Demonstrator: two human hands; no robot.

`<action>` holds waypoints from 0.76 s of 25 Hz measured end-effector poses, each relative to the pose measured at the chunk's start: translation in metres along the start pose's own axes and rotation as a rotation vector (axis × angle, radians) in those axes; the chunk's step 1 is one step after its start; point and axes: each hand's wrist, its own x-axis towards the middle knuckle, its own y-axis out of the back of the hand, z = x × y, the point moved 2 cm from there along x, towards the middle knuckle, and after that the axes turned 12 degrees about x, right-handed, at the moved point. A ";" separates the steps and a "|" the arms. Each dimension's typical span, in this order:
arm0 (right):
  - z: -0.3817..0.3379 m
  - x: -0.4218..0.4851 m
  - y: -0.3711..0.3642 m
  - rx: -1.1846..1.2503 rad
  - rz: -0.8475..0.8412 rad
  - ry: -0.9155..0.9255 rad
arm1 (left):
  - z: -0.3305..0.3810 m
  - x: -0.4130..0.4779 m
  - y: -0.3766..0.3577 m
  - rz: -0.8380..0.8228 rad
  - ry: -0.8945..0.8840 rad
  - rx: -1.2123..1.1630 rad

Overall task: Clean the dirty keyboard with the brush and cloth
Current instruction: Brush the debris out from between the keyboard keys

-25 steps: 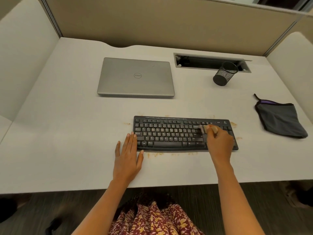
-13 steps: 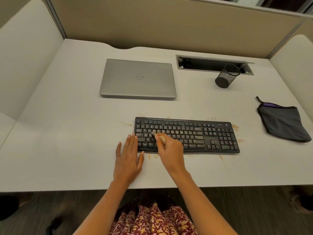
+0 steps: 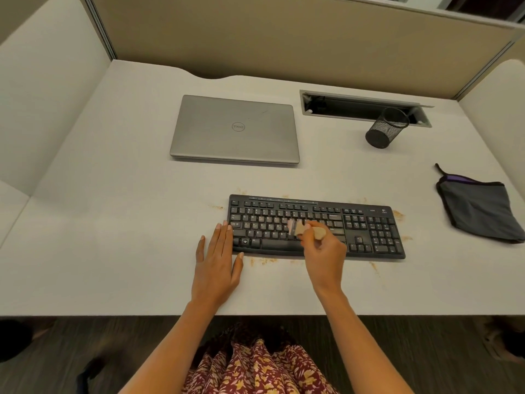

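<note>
The keyboard [image 3: 355, 226] lies flat on the counter [image 3: 127, 237], just right of the middle of the frame. I think it is light and stiff, so it could slide when it is brushed. The keys are small, and a hard push might pop one off. I would not lift it. I would press on one end to pin it down. The brush [image 3: 315, 233] is small, with a short wooden handle and soft hairs. It looks very light and easy to hold by the handle.

The right grip [image 3: 324, 254] is curled round that handle, with the fingertips pinching it. The hairs point left and touch the letter keys in the middle of the keyboard. They are blurred, so I cannot tell which row. The left grip [image 3: 217, 265] lies flat with straight fingers and holds nothing. Its palm is on the counter and its fingertips touch the left end of the keyboard.

Brown crumbs [image 3: 262, 261] lie on the counter along the front edge of the keyboard and by its ends. The cloth [image 3: 480, 211] is grey and looks soft and floppy. It sits well apart at the right edge of the frame. I could pinch it anywhere. A closed laptop [image 3: 235, 130] lies above the keyboard, a bit to the left. A black mesh cup [image 3: 385, 129] is in the upper right.
</note>
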 end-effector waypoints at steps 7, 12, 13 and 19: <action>-0.017 -0.026 -0.049 0.061 -0.230 0.073 | 0.001 0.000 0.001 -0.015 0.042 0.045; -0.022 -0.014 -0.057 0.121 -0.242 0.078 | -0.001 0.000 -0.001 -0.035 0.073 0.080; -0.022 -0.009 -0.055 0.108 -0.224 0.079 | -0.001 0.000 -0.001 -0.035 0.075 0.081; -0.014 -0.012 -0.060 0.025 -0.279 0.062 | -0.001 0.001 -0.002 -0.033 0.078 0.077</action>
